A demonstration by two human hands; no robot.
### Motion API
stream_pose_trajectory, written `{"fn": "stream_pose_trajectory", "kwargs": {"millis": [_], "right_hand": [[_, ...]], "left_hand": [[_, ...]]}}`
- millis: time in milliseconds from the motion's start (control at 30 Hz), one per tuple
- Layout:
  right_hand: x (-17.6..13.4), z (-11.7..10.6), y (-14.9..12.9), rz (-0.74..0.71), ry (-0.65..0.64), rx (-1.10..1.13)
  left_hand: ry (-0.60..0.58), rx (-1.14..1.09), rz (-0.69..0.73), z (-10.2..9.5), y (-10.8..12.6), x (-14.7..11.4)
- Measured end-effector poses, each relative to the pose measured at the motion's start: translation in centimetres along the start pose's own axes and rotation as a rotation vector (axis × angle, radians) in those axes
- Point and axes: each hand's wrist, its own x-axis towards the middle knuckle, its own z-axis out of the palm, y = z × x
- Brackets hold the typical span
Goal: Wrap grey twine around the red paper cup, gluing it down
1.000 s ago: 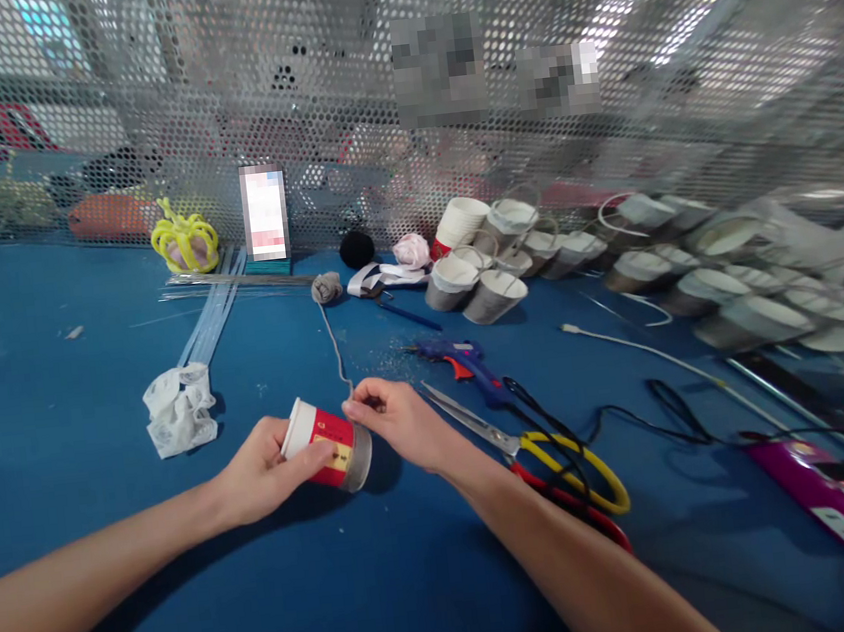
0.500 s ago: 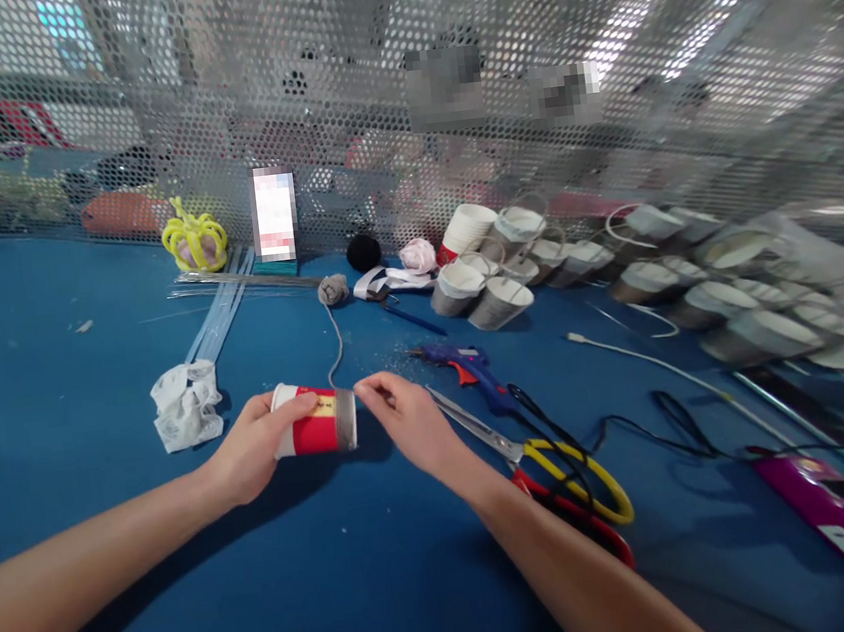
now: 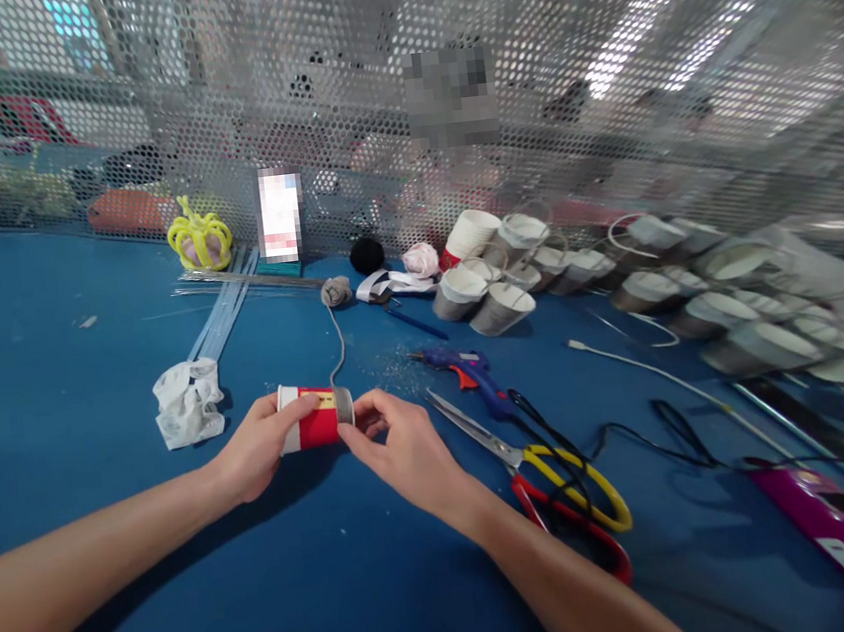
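A red and white paper cup [image 3: 318,429] lies sideways above the blue table, grey yarn wound in a band round its right end. My left hand [image 3: 259,446] grips its left part, thumb along the top. At the banded end, my right hand [image 3: 397,444] has its thumb on the cup's near side and its fingers at the end face, partly hidden. From the band a strand of grey yarn [image 3: 341,345] runs up to a small grey yarn ball [image 3: 336,291].
Scissors [image 3: 511,447] and a blue glue gun [image 3: 465,367] lie right of my hands. Several yarn-wrapped cups [image 3: 501,308] stand at the back right. A crumpled white wrapper [image 3: 188,403] sits left. Behind are a yellow pumpkin-shaped piece [image 3: 199,241], a phone [image 3: 280,215] and a perforated metal screen [image 3: 353,92].
My right hand has moved left, from just off the cup's end to touching it, with thumb and fingers now spread around that end. My left hand keeps its hold.
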Motion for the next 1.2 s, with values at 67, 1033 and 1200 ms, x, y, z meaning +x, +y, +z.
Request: {"fn": "stream_pose_trajectory", "kwargs": {"millis": [67,1033,1200], "right_hand": [[0.0,0.0,0.0,0.007,0.0,0.002],[-0.9,-2.2,0.1,0.064,-0.142,0.22],[-1.6,-2.4,-0.3,-0.133,-0.064,-0.027]], "left_hand": [[-0.018,0.019,0.018,0.0,-0.1,-0.1],[-0.33,0.173,0.012,-0.6,1.4,-0.3],[-0.32,0.016,-0.107,0.0,1.6,0.1]]}}
